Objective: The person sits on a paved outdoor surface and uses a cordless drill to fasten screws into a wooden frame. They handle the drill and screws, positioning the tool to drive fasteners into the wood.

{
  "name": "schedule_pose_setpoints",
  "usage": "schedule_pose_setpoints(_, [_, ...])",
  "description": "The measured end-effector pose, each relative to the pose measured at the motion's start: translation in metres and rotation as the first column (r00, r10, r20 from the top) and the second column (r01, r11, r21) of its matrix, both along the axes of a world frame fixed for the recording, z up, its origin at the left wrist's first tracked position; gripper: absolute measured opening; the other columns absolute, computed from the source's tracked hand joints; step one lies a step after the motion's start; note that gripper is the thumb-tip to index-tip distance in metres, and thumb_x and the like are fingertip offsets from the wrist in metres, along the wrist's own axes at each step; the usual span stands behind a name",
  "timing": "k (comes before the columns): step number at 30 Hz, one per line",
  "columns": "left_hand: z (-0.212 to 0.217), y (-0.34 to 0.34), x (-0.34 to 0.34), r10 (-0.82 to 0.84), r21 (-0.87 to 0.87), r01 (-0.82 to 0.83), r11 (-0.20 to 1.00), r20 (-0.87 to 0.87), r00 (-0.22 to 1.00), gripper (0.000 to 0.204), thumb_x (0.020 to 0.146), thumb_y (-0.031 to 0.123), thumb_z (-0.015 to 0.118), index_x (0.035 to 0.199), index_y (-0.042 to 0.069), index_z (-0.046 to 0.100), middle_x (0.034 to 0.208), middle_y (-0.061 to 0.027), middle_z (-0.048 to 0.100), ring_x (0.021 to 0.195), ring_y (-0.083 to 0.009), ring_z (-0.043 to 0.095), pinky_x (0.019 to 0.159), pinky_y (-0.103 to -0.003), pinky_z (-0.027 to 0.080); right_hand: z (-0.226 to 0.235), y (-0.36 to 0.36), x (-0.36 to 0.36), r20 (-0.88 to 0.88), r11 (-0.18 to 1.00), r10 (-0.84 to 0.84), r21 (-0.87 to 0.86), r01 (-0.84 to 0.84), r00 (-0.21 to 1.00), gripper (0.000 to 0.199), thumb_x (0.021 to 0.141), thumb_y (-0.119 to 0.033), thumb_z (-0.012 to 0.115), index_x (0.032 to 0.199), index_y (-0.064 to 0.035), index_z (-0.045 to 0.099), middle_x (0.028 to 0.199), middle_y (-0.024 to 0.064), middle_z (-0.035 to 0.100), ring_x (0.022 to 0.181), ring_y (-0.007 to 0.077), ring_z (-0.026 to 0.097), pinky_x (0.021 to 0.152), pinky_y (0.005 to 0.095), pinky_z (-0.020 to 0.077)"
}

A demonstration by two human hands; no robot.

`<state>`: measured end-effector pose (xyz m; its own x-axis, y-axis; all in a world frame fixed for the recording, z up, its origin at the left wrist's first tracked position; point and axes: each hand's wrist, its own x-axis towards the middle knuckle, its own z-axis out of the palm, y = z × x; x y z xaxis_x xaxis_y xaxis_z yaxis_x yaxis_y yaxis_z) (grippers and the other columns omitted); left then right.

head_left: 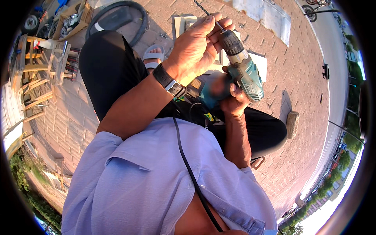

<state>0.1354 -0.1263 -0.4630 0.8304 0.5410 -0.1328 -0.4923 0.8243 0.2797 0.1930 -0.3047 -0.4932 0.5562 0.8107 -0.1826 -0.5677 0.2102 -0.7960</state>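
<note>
1. Cordless drill [243, 72]: teal and grey body, black chuck, nose tilted up and away; its grip sits inside the curled lower fingers.
2. Drill bit [203, 9]: thin, dark, spiral, projecting beyond the upper fingertips, seated in the chuck.

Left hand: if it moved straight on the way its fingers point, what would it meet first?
Probably the drill: the left hand already has its fingertips at the drill bit beside the chuck. Depth is unclear.
</note>
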Motion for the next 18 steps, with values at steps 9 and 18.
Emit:
schedule_pose_setpoints(9, [0.0,0.0,0.001,0.028,0.05,-0.027,0.998,-0.018,0.999,0.029,0.109,0.026,0.052,0.125,0.003,0.055,0.124,-0.0159,0.066,0.129,-0.0325,0.059,0.112,-0.046,0.049,0.005,0.001,-0.002,0.044,1.0,-0.01,-0.029,0.011,0.999,0.072,0.072,-0.031,0.087,0.127,0.0039,0.058,0.076,0.0084,0.055,0.069,0.0197,0.055,0.068,0.0345,0.0474])
schedule_pose_setpoints(18, [0.008,0.01,0.014,0.118,-0.117,-0.126,0.985,-0.068,0.991,0.015,0.105,0.015,0.048,0.092,0.011,0.051,0.077,0.0006,0.049,0.066,-0.0179,0.048,0.069,-0.034,0.049,-0.006,0.003,-0.005,0.169,0.997,0.063,-0.059,-0.054,0.984,0.062,0.077,-0.032,0.089,0.119,0.0041,0.06,0.079,0.0092,0.062,0.067,0.0191,0.06,0.065,0.0324,0.0505])
